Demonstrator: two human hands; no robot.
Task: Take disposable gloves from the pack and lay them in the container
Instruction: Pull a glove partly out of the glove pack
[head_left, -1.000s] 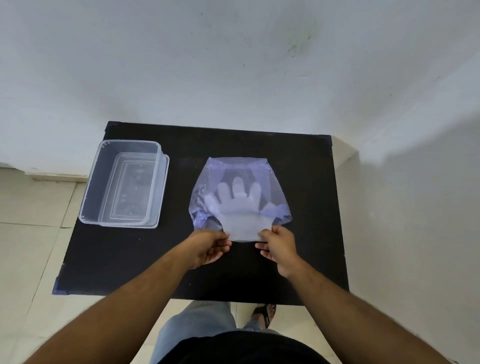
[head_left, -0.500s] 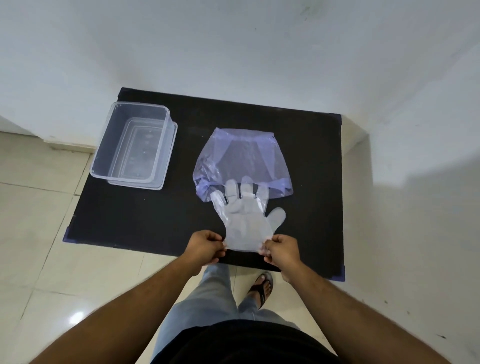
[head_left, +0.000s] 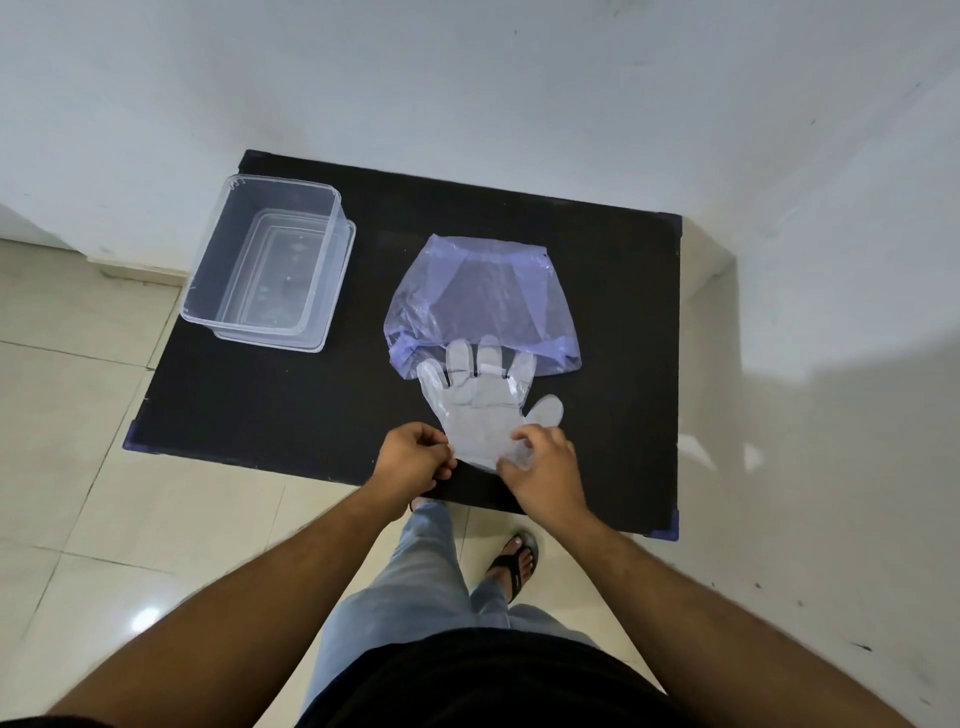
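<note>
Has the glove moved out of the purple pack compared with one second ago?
Yes. The glove has slid toward the near edge of the table; only its fingertips now overlap the purple pack, which earlier covered most of it.

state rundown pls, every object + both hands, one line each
Clear rectangular plastic container: upright, open, empty.
Purple-tinted plastic pack: flat on the black table, mouth toward the person.
Clear disposable glove: mostly out, fingertips at the pack mouth.
Left hand: grip pinching the glove cuff.
Right hand: grip on the cuff.

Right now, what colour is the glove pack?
Translucent purple pack, darker band at its open edge; head view.
</note>
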